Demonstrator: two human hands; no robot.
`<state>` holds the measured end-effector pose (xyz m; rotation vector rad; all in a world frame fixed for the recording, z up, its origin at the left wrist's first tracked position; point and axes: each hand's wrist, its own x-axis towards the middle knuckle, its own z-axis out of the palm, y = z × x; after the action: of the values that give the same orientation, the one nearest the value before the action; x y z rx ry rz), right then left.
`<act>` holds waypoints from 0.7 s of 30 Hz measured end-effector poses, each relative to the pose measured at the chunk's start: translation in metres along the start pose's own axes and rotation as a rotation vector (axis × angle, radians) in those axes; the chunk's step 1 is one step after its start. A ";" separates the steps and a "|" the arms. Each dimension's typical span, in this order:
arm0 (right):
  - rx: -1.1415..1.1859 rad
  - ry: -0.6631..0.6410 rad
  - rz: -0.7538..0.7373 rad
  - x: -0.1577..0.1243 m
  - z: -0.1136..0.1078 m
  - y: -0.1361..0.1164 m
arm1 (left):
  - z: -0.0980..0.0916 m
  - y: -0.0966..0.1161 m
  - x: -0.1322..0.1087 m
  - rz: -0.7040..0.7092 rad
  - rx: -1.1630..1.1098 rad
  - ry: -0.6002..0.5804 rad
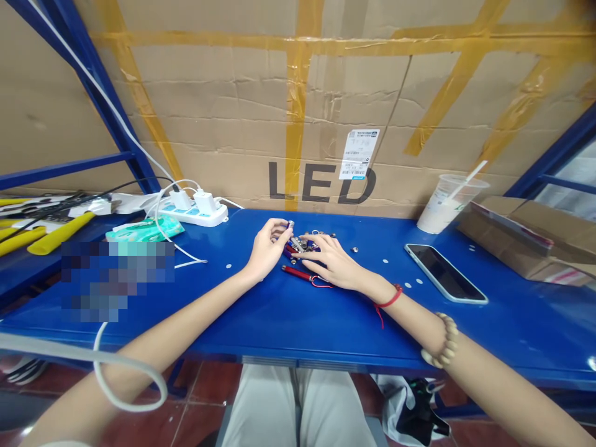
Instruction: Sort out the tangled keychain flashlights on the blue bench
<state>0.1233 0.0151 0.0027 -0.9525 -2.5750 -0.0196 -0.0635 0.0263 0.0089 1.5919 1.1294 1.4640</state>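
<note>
Cable [161, 382] loops nearest; the left hand [264, 249] pinches a small light [289, 225] at the pile's [321, 236] far-left edge. Right hand [331, 261] lies flat on that pile, fingers spread; a red penlight [298, 272] lies crosswise just nearer.

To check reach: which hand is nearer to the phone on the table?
Right. The right hand rests on small parts, left of the phone; the left hand, pinching a small torch, is farther left.
</note>
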 end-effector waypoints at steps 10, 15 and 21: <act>-0.137 0.031 -0.099 0.004 -0.001 0.001 | 0.008 0.001 -0.011 0.016 0.007 -0.117; -0.093 -0.024 -0.104 0.006 0.001 -0.004 | 0.005 -0.002 -0.004 -0.036 -0.081 0.005; -0.055 -0.016 -0.125 0.007 -0.001 -0.004 | 0.001 0.000 0.001 -0.063 -0.113 0.079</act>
<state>0.1165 0.0161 0.0060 -0.8121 -2.6579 -0.1175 -0.0628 0.0270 0.0091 1.4207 1.1106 1.5328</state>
